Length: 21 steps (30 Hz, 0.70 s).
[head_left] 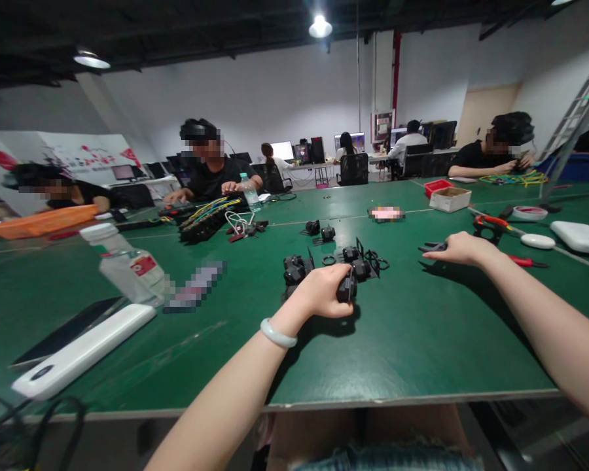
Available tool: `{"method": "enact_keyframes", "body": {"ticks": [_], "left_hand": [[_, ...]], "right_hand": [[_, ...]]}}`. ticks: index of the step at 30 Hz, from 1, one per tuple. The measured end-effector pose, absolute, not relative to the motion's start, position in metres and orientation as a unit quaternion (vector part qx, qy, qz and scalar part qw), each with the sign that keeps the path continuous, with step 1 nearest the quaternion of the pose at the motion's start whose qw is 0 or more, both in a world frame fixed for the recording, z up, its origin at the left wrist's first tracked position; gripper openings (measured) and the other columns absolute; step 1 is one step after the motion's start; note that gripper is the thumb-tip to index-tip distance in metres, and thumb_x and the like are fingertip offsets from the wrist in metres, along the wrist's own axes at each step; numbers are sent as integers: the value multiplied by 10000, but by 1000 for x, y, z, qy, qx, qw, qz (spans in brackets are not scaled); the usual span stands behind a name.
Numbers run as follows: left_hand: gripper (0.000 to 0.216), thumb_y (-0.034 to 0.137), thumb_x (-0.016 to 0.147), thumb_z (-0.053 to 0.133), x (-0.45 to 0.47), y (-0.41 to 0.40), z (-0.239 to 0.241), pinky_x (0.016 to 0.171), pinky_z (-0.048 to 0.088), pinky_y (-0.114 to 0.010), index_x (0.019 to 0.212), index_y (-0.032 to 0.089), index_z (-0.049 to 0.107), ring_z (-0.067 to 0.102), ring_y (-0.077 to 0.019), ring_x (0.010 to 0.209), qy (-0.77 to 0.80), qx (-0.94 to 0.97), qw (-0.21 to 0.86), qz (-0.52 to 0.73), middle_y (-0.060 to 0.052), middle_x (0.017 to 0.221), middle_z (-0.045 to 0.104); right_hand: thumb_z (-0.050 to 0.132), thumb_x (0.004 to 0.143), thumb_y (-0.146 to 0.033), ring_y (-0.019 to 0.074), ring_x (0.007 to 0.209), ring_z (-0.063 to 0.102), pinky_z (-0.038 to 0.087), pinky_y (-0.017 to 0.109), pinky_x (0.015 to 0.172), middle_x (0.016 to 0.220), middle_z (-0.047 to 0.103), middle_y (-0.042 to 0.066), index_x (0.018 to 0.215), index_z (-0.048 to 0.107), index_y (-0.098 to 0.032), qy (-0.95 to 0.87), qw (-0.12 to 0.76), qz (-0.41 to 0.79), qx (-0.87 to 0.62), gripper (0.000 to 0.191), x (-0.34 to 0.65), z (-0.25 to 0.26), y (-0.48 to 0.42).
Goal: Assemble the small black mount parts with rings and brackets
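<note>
A person's left hand (324, 292), a pale bangle (277, 334) circling its wrist, is gripping a small black plastic part (347, 286) at the middle of the green worktop (422, 340), fingers clamped around it. The right hand (459, 248) is reaching across to a dark tool (432, 247), fingertips closing on it, near red-handled pliers (491, 226), while 2 seated co-workers are handling wiring across the worktop.

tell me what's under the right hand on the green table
A dark tool pokes out from under the right hand, lying on the green table. Its remaining length is covered by the hand, so its type is unclear.
</note>
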<state>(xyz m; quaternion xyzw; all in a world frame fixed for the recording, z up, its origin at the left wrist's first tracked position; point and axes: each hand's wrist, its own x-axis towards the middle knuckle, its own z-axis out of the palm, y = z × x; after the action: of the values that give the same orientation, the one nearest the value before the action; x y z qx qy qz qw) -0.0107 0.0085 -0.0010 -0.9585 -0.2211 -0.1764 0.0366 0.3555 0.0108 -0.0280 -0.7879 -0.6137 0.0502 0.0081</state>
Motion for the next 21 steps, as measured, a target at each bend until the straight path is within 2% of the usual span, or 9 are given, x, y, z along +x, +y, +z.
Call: {"method": "enact_keyframes", "body": {"ticks": [4,8,13,16,21], "left_hand": [[512,341,559,529,-9,5,-2,714,425,-293,1015,137,420,549,-207,814,-230,-960,31,-159,-69,901,555],[525,358,556,544,-7,2,-7,707,425,-297,1016,134,428,556,-216,810,-242,-960,28,-136,-72,893,566],[583,392,546,564,-3,-3,-12,732,415,-303,1049,136,415,549,-237,856,-247,-962,27,-114,-89,934,567],[598,423,550,559,-1,-7,-12,714,417,-301,1052,133,412,554,-236,829,-249,-963,24,-105,-89,912,571],[601,447,561,543,1,-10,-14,713,416,-310,1051,123,414,549,-242,837,-244,-964,23,-99,-101,926,567]], "right_hand": [[424,593,-650,208,519,556,403,302,510,603,595,120,601,615,-113,-619,23,83,-781,570,366,-29,11],[414,608,-649,211,561,544,384,314,549,653,585,157,626,613,-83,-619,26,115,-776,600,373,-28,7],[377,534,-740,268,672,544,372,344,604,738,561,216,696,615,-40,-579,42,136,-803,757,386,-34,2],[415,491,-747,280,719,536,367,351,601,790,550,240,757,616,-30,-551,58,153,-818,791,399,-40,3],[493,434,-726,263,658,542,367,356,556,791,549,273,737,627,-21,-492,89,225,-836,778,415,-49,4]]}}
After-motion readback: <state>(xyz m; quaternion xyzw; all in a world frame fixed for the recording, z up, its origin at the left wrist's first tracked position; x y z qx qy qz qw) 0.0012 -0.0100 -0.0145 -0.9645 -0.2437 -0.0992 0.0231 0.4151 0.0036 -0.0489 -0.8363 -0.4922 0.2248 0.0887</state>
